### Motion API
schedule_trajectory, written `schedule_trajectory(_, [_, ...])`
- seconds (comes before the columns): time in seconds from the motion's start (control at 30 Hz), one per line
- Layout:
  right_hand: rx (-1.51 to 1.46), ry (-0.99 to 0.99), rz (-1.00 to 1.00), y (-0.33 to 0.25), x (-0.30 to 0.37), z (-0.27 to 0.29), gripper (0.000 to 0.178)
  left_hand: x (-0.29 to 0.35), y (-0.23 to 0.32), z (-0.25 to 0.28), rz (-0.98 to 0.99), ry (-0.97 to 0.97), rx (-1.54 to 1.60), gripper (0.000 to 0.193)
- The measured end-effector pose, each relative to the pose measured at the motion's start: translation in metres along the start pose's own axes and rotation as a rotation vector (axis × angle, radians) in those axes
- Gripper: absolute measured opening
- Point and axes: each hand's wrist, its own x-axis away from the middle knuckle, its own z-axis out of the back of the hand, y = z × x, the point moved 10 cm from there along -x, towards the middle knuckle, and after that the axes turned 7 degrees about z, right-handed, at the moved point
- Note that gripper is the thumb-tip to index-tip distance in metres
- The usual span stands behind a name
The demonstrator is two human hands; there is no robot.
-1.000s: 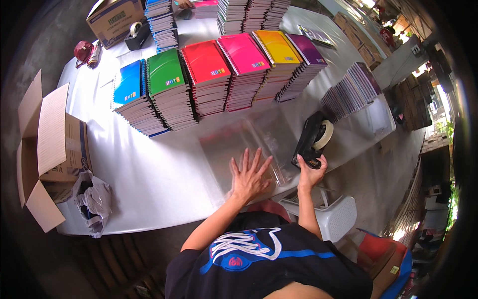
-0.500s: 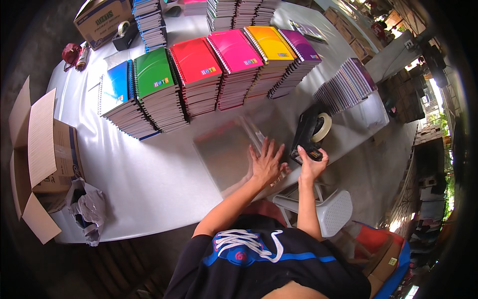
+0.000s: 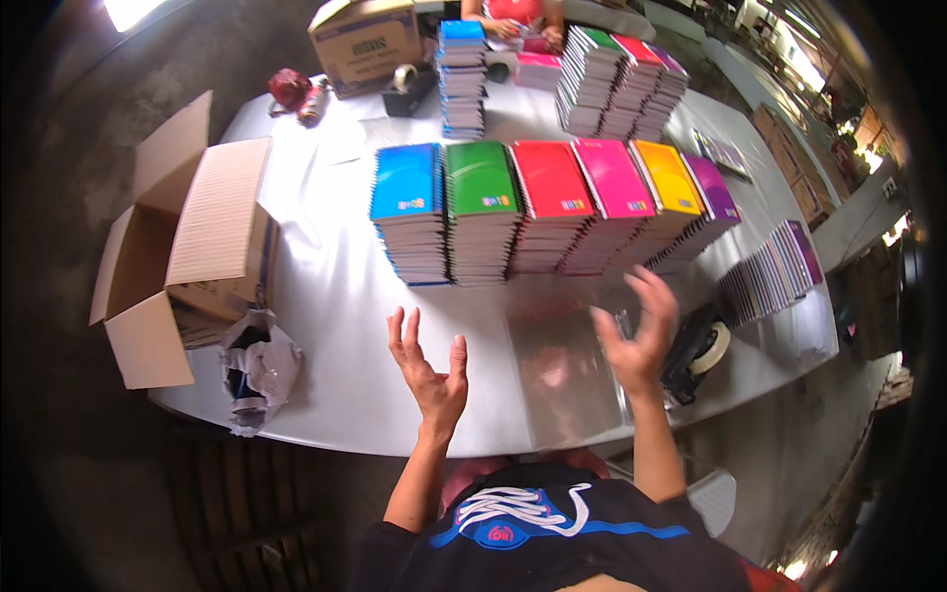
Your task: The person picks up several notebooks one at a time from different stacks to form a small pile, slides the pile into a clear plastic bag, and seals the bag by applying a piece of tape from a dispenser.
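My left hand point(image 3: 431, 375) is raised over the table with fingers apart, holding nothing. Likewise open and without a load is my right hand point(image 3: 641, 335), slightly blurred, above the right part of some clear plastic sheets point(image 3: 557, 390). Just beyond both hands stands a row of spiral notebook stacks: blue point(image 3: 406, 183), green point(image 3: 480, 178), red point(image 3: 550, 178), pink point(image 3: 610, 178), yellow point(image 3: 668, 176) and purple point(image 3: 712, 187). Beside my right hand is a black tape dispenser point(image 3: 681, 360) with a cream tape roll point(image 3: 712, 352).
An open carton point(image 3: 219, 222) and a crumpled plastic bag point(image 3: 261, 365) are at the left. A leaning notebook row point(image 3: 769, 276) lies at the right. Farther back are more notebook stacks point(image 3: 462, 79), a closed-sided carton point(image 3: 367, 49), another dispenser point(image 3: 406, 91) and a seated person point(image 3: 513, 12).
My right hand has let go of the tape dispenser and risen. My left hand has lifted off the plastic sheets and moved left. The view has shifted, showing a person across the table.
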Motion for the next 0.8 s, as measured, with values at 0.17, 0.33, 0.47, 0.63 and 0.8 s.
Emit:
schedule_trajectory(0.17, [-0.073,-0.425,0.446,-0.103,-0.125,-0.175,0.096,-0.024,0.019,0.041,-0.038,0.111,0.101,0.051])
schedule_trajectory(0.33, [0.077,-0.867,0.423,-0.071,-0.133,-0.283,0.072,-0.024,-0.016,0.056,0.096,0.035,0.113,0.041])
schedule_trajectory(0.47, [-0.060,-1.040,0.348,-0.082,-0.138,-0.283,0.045,-0.035,-0.048,0.058,0.255,-0.065,0.289,0.038])
schedule_trajectory(0.63, [-0.144,-0.949,0.521,-0.089,-0.140,-0.260,0.042,-0.071,-0.052,0.023,0.477,-0.237,0.673,0.041])
schedule_trajectory(0.8, [-0.293,-0.781,0.558,-0.078,-0.134,-0.254,0.037,-0.104,-0.048,-0.001,0.483,-0.292,0.753,0.044])
